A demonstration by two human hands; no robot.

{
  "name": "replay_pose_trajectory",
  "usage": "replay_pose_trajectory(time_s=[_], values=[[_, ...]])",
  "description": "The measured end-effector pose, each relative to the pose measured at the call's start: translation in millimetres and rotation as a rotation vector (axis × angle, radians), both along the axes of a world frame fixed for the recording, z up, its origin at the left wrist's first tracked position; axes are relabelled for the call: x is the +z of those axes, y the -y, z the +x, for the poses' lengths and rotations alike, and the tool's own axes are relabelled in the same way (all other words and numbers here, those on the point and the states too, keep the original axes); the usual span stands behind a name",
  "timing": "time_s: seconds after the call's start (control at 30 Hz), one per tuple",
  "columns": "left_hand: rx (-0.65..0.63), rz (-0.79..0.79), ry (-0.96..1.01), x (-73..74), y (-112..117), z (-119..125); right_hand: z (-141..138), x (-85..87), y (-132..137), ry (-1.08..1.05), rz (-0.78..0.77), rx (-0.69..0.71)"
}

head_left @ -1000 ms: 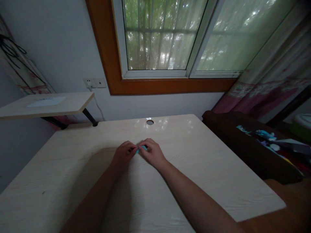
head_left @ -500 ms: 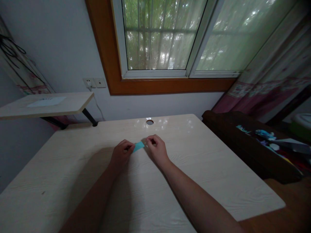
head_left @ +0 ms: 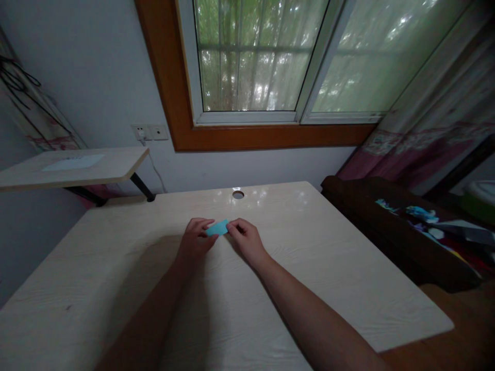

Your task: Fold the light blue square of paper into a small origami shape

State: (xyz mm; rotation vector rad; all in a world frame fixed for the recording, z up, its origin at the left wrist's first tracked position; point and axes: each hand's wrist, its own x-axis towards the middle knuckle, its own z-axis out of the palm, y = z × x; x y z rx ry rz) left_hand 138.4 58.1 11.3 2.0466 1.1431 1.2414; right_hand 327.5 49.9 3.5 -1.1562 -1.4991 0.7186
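A small light-blue slip of paper (head_left: 217,228) is held a little above or against the pale wooden desk (head_left: 309,288); I cannot tell which. My right hand (head_left: 247,238) pinches the slip's right end between thumb and fingertips. At the other end, my left hand (head_left: 194,241) has its thumb and fingers apart. Its thumb lies by the lower edge of the paper and its fingers by the upper left, so the slip's left end sits in the gap between them.
A raised shelf (head_left: 131,164) on black legs stands at the desk's back left, with a white sheet (head_left: 73,162) on it. A round cable hole (head_left: 238,195) lies near the back edge. Beyond the right edge is a dark brown piece of furniture (head_left: 363,216) with assorted items.
My left thumb and fingers have parted from their pinch on the paper. My right fingers have closed on its right end, and the slip has shifted slightly left.
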Motion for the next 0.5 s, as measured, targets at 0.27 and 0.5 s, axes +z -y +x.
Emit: replay_pose_trajectory(time_s=[0.27, 0.5], values=[[-0.023, 0.179, -0.209, -6.8, -0.1, 1.4, -0.1, -1.2, 0.7, -0.066, -0.032, 0.015], [-0.014, 0.053, -0.151, -2.8, 0.6, 0.3, 0.1, 0.5, 2.4, -0.04, -0.005, 0.015]])
